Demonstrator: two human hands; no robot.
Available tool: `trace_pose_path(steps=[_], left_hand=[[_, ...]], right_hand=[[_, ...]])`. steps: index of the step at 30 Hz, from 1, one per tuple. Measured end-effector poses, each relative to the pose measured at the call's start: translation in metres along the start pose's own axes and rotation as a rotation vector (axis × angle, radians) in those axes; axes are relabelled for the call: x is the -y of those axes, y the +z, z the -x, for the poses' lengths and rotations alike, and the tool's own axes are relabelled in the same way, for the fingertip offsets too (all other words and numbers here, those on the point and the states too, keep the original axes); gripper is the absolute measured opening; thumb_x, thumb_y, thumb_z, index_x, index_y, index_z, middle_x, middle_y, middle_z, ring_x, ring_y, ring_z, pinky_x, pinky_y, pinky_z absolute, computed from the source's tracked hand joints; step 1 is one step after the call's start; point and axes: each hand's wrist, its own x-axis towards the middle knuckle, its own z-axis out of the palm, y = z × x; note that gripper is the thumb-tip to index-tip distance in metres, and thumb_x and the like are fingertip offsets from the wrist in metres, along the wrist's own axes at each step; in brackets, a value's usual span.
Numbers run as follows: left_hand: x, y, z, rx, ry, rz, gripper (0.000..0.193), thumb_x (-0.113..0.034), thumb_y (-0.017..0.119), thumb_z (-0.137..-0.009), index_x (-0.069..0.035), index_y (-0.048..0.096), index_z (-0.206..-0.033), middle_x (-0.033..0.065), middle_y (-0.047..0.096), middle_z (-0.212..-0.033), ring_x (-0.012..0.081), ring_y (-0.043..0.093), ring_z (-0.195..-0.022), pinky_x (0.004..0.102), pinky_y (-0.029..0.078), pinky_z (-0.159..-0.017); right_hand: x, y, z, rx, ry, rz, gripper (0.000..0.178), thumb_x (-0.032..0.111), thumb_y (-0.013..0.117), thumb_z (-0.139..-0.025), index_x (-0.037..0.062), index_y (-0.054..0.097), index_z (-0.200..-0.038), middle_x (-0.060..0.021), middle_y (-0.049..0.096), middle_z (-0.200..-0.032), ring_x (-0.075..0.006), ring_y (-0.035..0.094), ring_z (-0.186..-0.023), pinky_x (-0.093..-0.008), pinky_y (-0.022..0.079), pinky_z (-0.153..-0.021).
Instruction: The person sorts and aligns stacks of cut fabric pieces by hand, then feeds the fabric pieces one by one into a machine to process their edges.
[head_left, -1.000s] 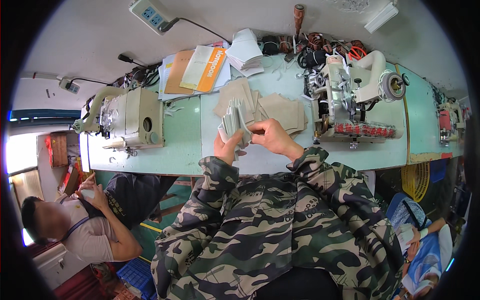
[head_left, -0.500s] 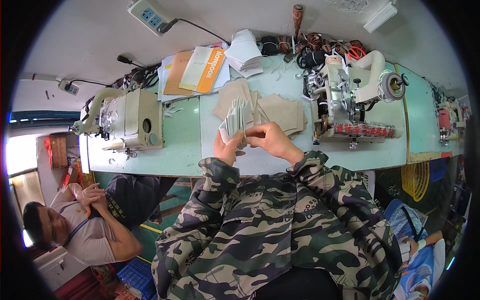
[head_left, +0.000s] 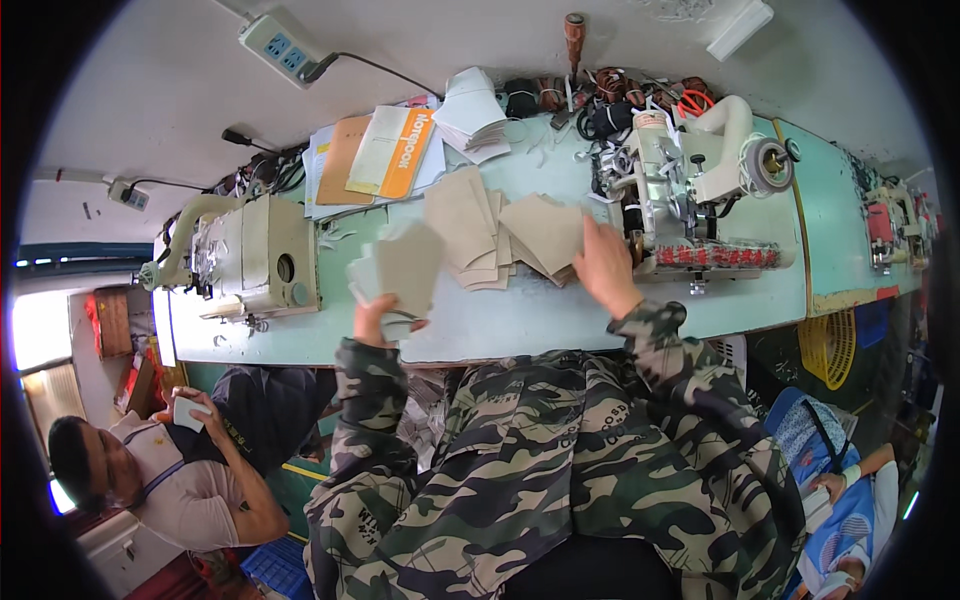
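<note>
A: Site type?
B: Workshop.
A: Evidence?
B: First machine [head_left: 658, 185]: just right of the right hand [head_left: 605, 265]. Second machine [head_left: 250, 245]: left of the left hand [head_left: 372, 322]. Bench [head_left: 490, 330]: beneath both hands. Sheets [head_left: 460, 222]: between the hands. Screwdriver [head_left: 574, 36]: beyond the right hand.

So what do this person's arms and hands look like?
The left hand and right hand are bare, with no gloves on. Both arms wear long, baggy sleeves, left sleeve and right sleeve, with camouflage blotches in green, black and pale tan. They match the jacket, which has some dark printed lettering on it.
</note>
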Motion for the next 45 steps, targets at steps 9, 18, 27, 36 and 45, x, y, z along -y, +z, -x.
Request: trace_pose_path(steps=[9, 18, 27, 36, 45], left_hand=[[0.028, 0.087, -0.002, 0.18, 0.081, 0.146, 0.05, -0.02, 0.057, -0.086, 0.005, 0.045, -0.128, 0.0183, 0.062, -0.107, 0.0272, 0.067, -0.087, 0.0377, 0.059, -0.072], [0.033, 0.089, -0.014, 0.212, 0.076, 0.233, 0.049, -0.022, 0.057, -0.088, 0.003, 0.045, -0.129, 0.016, 0.061, -0.11, 0.0251, 0.064, -0.096, 0.0378, 0.056, -0.08], [0.041, 0.045, -0.015, 0.152, 0.101, 0.356, 0.063, -0.032, 0.055, -0.089, 0.0, 0.033, -0.139, 0.0209, 0.054, -0.125, 0.0401, 0.06, -0.108, 0.0468, 0.057, -0.074], [0.035, 0.035, -0.004, -0.032, 0.205, 0.216, 0.052, -0.013, 0.067, -0.084, 0.005, 0.046, -0.129, 0.0168, 0.062, -0.108, 0.0287, 0.067, -0.089, 0.0379, 0.058, -0.071], [0.036, 0.064, -0.005, -0.154, 0.286, -0.09, 0.03, -0.01, 0.075, -0.078, 0.004, 0.066, -0.103, 0.0077, 0.069, -0.092, 0.0155, 0.065, -0.082, 0.0292, 0.052, -0.073]], right_hand=[[0.086, 0.049, 0.017, 0.261, -0.211, -0.661, 0.075, 0.028, 0.083, -0.068, -0.0052, 0.05, -0.127, -0.0198, 0.061, -0.112, -0.0345, 0.062, -0.099, -0.0387, 0.051, -0.084], [0.08, 0.039, 0.009, 0.34, -0.153, -0.761, 0.061, 0.019, 0.082, -0.074, -0.0034, 0.056, -0.124, -0.0166, 0.066, -0.109, -0.0217, 0.065, -0.099, -0.032, 0.054, -0.083], [0.08, 0.039, -0.018, 0.185, -0.074, -0.614, 0.029, 0.018, 0.06, -0.093, 0.0011, 0.063, -0.116, -0.016, 0.066, -0.092, -0.0162, 0.065, -0.084, -0.0327, 0.051, -0.072], [0.107, 0.063, -0.037, 0.521, -0.261, -0.724, 0.027, 0.023, 0.068, -0.086, -0.0003, 0.07, -0.1, -0.0132, 0.07, -0.08, -0.0192, 0.066, -0.07, -0.0325, 0.051, -0.068], [0.101, 0.053, -0.03, 0.482, -0.144, -0.842, 0.024, 0.019, 0.071, -0.079, -0.0022, 0.071, -0.09, -0.0103, 0.069, -0.072, -0.0169, 0.063, -0.061, -0.031, 0.05, -0.059]])
